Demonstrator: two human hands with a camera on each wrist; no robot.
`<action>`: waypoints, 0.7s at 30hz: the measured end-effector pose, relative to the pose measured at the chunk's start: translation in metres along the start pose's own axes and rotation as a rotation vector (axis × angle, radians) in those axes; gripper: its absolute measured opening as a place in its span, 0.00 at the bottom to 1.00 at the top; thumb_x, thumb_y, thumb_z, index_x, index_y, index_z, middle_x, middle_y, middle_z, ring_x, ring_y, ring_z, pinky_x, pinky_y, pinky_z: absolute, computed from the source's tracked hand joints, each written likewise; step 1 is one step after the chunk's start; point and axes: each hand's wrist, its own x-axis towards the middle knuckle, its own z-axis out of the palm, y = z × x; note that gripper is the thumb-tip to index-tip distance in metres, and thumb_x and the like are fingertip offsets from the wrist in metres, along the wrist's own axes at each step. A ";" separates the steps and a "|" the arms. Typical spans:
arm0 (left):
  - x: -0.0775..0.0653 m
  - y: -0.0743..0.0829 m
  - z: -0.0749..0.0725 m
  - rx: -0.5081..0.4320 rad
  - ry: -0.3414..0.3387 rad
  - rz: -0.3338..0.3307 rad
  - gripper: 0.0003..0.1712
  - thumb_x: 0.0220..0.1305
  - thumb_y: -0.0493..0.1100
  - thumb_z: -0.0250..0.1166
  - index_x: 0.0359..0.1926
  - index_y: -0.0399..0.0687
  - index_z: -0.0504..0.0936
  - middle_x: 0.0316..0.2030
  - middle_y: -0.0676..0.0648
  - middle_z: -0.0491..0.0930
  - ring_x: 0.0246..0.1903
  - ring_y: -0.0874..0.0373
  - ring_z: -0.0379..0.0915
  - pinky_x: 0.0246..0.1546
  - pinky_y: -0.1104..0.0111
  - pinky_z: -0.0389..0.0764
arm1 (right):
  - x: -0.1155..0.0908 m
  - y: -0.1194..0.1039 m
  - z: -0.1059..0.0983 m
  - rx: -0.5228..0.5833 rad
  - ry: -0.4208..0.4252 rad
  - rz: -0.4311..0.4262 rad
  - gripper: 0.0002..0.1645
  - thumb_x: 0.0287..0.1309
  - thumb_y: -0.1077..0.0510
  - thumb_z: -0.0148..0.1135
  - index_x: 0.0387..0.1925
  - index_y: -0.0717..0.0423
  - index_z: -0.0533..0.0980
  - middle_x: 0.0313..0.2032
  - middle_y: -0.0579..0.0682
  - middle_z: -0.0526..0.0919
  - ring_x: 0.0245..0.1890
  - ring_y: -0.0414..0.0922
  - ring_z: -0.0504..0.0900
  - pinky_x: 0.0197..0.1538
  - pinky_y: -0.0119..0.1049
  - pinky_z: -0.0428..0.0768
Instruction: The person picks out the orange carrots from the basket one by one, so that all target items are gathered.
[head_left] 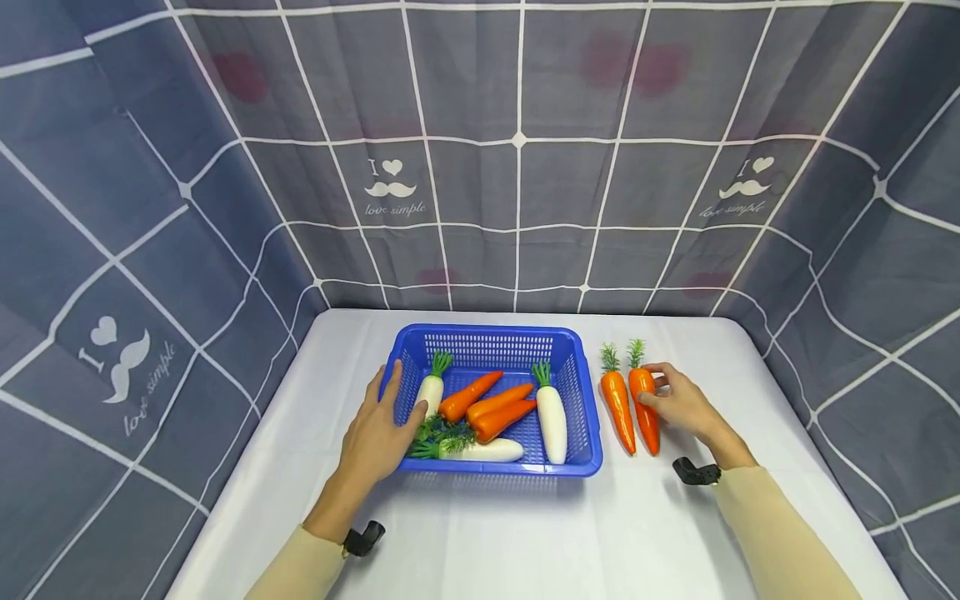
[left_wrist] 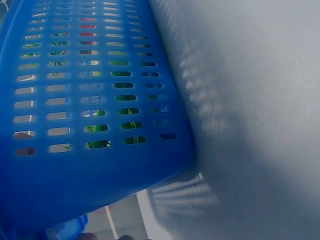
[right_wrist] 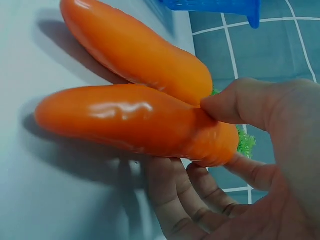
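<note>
- Pinching carrot (right_wrist: 137,122) near its thick crown, likely for sure purchase: right hand (head_left: 681,407).
- Spread wide at left rim of blue basket (head_left: 525,470), perhaps steadying it: left hand (head_left: 375,437).
- Location of pinched carrot: right of blue basket, just beside second carrot (head_left: 618,412).

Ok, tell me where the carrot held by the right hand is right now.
In the head view, the held carrot is right of the blue basket, immediately right of another carrot, and the right hand pinches it near its thick end.
</note>
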 end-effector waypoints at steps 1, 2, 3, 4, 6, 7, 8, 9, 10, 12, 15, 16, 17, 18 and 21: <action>0.000 0.000 0.000 0.000 0.000 0.001 0.53 0.89 0.67 0.61 0.98 0.59 0.46 0.96 0.34 0.47 0.84 0.22 0.69 0.72 0.25 0.82 | 0.000 0.000 0.001 0.006 -0.003 0.008 0.41 0.80 0.54 0.72 0.82 0.68 0.68 0.66 0.80 0.81 0.60 0.71 0.88 0.48 0.45 0.93; 0.000 0.000 0.000 0.000 0.000 0.002 0.53 0.89 0.67 0.61 0.98 0.59 0.46 0.96 0.34 0.47 0.84 0.22 0.69 0.72 0.25 0.82 | 0.001 0.001 0.002 0.016 -0.007 0.014 0.41 0.80 0.54 0.72 0.82 0.68 0.68 0.66 0.79 0.81 0.60 0.69 0.88 0.46 0.43 0.93; 0.001 0.000 0.000 -0.001 -0.001 0.002 0.53 0.89 0.67 0.61 0.98 0.59 0.46 0.96 0.34 0.47 0.84 0.22 0.69 0.72 0.25 0.82 | 0.001 0.001 0.003 0.025 -0.010 0.021 0.41 0.80 0.54 0.72 0.82 0.68 0.68 0.66 0.79 0.81 0.59 0.68 0.89 0.44 0.41 0.92; 0.000 0.000 0.000 0.001 -0.003 0.003 0.53 0.89 0.67 0.60 0.98 0.59 0.46 0.96 0.34 0.47 0.84 0.22 0.69 0.72 0.25 0.82 | 0.001 0.001 0.003 0.028 -0.012 0.025 0.41 0.80 0.55 0.72 0.82 0.69 0.68 0.66 0.79 0.81 0.58 0.67 0.89 0.43 0.40 0.91; 0.000 0.000 0.000 0.002 -0.006 0.001 0.53 0.89 0.68 0.60 0.98 0.59 0.46 0.96 0.34 0.47 0.84 0.22 0.68 0.72 0.25 0.83 | 0.001 0.002 0.005 0.036 -0.014 0.033 0.41 0.80 0.55 0.72 0.82 0.69 0.68 0.65 0.78 0.81 0.57 0.65 0.89 0.42 0.39 0.91; 0.000 0.000 0.000 0.003 -0.006 0.000 0.53 0.89 0.67 0.60 0.98 0.59 0.46 0.96 0.34 0.47 0.84 0.22 0.69 0.72 0.25 0.83 | 0.001 0.002 0.005 0.034 -0.015 0.034 0.41 0.80 0.55 0.72 0.82 0.69 0.68 0.65 0.78 0.81 0.56 0.65 0.89 0.43 0.40 0.91; 0.000 0.000 0.000 0.004 -0.007 -0.001 0.53 0.89 0.67 0.60 0.98 0.59 0.46 0.96 0.34 0.47 0.84 0.22 0.69 0.72 0.25 0.83 | 0.002 0.002 0.006 0.025 -0.014 0.034 0.41 0.80 0.55 0.72 0.82 0.69 0.68 0.64 0.78 0.82 0.57 0.65 0.89 0.44 0.41 0.91; 0.000 0.000 0.000 0.004 -0.008 -0.002 0.53 0.89 0.67 0.60 0.98 0.58 0.46 0.96 0.34 0.47 0.84 0.22 0.69 0.72 0.24 0.83 | 0.002 0.003 0.006 0.016 -0.012 0.034 0.41 0.80 0.55 0.71 0.82 0.69 0.68 0.64 0.78 0.82 0.58 0.66 0.89 0.47 0.44 0.91; 0.000 0.000 0.000 0.005 -0.009 -0.003 0.53 0.89 0.67 0.60 0.98 0.58 0.46 0.96 0.34 0.47 0.84 0.22 0.69 0.72 0.24 0.82 | 0.002 0.003 0.007 0.008 -0.011 0.034 0.41 0.80 0.54 0.71 0.82 0.70 0.68 0.64 0.78 0.82 0.58 0.67 0.88 0.50 0.47 0.91; 0.000 0.000 -0.001 0.001 -0.007 -0.004 0.53 0.89 0.67 0.61 0.98 0.58 0.46 0.96 0.33 0.47 0.84 0.22 0.69 0.72 0.24 0.83 | 0.002 0.002 0.008 -0.009 -0.008 0.033 0.41 0.80 0.54 0.71 0.82 0.70 0.69 0.65 0.79 0.83 0.60 0.69 0.88 0.57 0.55 0.91; 0.000 0.001 -0.001 0.002 -0.010 -0.003 0.53 0.89 0.67 0.61 0.98 0.58 0.46 0.96 0.33 0.46 0.84 0.21 0.69 0.71 0.24 0.83 | 0.003 0.002 0.009 -0.029 -0.005 0.036 0.41 0.80 0.53 0.71 0.82 0.70 0.69 0.66 0.80 0.82 0.62 0.71 0.86 0.64 0.66 0.88; 0.000 0.001 -0.001 0.002 -0.010 -0.002 0.53 0.89 0.67 0.61 0.98 0.58 0.46 0.96 0.33 0.46 0.84 0.21 0.69 0.71 0.25 0.83 | 0.003 0.002 0.009 -0.034 -0.006 0.039 0.41 0.80 0.53 0.71 0.82 0.70 0.69 0.66 0.80 0.82 0.62 0.71 0.86 0.65 0.68 0.88; 0.000 0.001 -0.001 0.003 -0.010 -0.002 0.53 0.89 0.67 0.61 0.98 0.58 0.46 0.96 0.33 0.46 0.84 0.21 0.69 0.71 0.24 0.83 | 0.003 0.002 0.009 -0.038 -0.007 0.041 0.41 0.80 0.53 0.71 0.82 0.70 0.68 0.66 0.80 0.82 0.62 0.71 0.86 0.66 0.69 0.87; 0.000 0.001 -0.001 0.003 -0.010 -0.001 0.53 0.89 0.67 0.61 0.98 0.58 0.46 0.96 0.33 0.46 0.84 0.21 0.69 0.71 0.24 0.83 | 0.003 0.002 0.009 -0.040 -0.009 0.042 0.41 0.80 0.53 0.71 0.82 0.70 0.68 0.66 0.80 0.82 0.62 0.71 0.86 0.66 0.69 0.87; 0.000 0.001 -0.001 0.001 -0.008 -0.001 0.53 0.89 0.67 0.61 0.98 0.58 0.46 0.96 0.33 0.46 0.84 0.22 0.69 0.71 0.25 0.83 | 0.004 0.002 0.008 -0.047 -0.013 0.040 0.42 0.81 0.53 0.71 0.82 0.71 0.68 0.66 0.80 0.82 0.61 0.71 0.86 0.65 0.68 0.88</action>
